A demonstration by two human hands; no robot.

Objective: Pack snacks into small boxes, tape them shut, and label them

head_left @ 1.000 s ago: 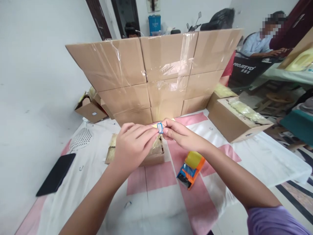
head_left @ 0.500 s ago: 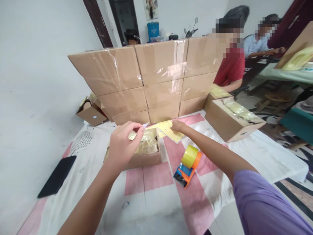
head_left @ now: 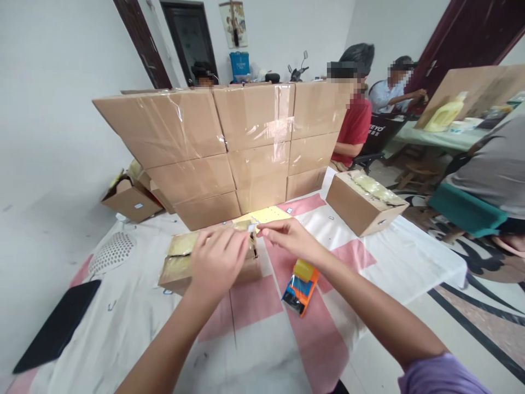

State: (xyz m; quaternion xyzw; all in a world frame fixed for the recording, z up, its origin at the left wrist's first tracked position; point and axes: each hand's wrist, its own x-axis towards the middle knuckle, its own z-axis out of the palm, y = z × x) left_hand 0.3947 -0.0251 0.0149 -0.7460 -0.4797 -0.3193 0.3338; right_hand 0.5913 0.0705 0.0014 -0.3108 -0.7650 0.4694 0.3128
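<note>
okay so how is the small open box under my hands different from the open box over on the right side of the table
The small open box lies directly under the left hand and right hand; the right-side box sits apart, untouched. The small box looks lower and flatter, the right-side box taller. The small box sits near the stacked cartons, the right-side one by the table's edge. Both are brown cardboard holding yellowish packets.

Your open box (head_left: 192, 268) sits mid-worktop (head_left: 410, 257), tape dispenser (head_left: 300, 284) just right of it, stacked cartons (head_left: 221, 148) behind (phone (head_left: 57, 325) far left).
</note>
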